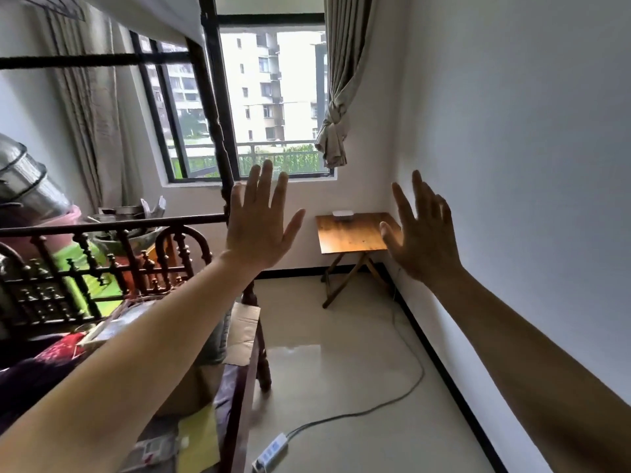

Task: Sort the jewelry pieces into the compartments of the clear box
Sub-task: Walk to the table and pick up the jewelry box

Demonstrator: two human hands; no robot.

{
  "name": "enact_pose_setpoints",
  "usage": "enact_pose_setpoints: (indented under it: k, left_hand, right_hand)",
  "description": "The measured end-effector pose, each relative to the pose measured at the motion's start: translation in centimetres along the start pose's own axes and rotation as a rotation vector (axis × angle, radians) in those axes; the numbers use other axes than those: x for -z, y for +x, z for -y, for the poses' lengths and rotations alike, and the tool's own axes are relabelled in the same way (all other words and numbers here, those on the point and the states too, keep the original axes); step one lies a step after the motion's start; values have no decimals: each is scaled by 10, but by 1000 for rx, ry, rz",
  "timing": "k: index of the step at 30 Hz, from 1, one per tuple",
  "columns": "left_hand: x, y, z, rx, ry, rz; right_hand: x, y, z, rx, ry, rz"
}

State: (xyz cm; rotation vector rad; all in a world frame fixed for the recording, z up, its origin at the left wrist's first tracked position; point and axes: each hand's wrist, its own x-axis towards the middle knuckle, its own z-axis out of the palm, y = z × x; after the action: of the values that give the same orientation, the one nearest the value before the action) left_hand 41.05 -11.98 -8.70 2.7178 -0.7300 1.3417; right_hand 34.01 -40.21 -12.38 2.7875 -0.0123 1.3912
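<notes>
Both my arms are stretched out in front of me at chest height. My left hand is raised with the fingers spread, its back facing me, and holds nothing. My right hand is likewise raised and spread, empty, near the white wall. Far ahead a small clear box rests at the back edge of a little wooden folding table in the room's corner. Its compartments and any jewelry are too small to make out from here.
A dark wooden bed frame piled with clutter fills the left side. A white power strip and its cable lie across the pale tiled floor between me and the table. A window and a knotted curtain are behind.
</notes>
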Motion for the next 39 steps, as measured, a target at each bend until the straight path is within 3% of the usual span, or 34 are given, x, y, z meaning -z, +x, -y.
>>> enact_pose_setpoints:
  k: [4, 8, 19, 28, 39]
  left_hand:
    - [-58, 54, 28, -49, 56, 8]
    - [-108, 101, 65, 14, 22, -4]
    - [-337, 214, 129, 85, -78, 56]
    - [-520, 346, 138, 72, -147, 201]
    - [-763, 492, 159, 107, -23, 344]
  right_hand:
    - [-73, 63, -25, -8, 7, 67]
    - [-144, 123, -21, -72, 62, 110]
    - [-366, 257, -22, 51, 51, 171]
    - [-507, 341, -106, -28, 26, 170]
    - [-781, 479, -192, -125, 128, 277]
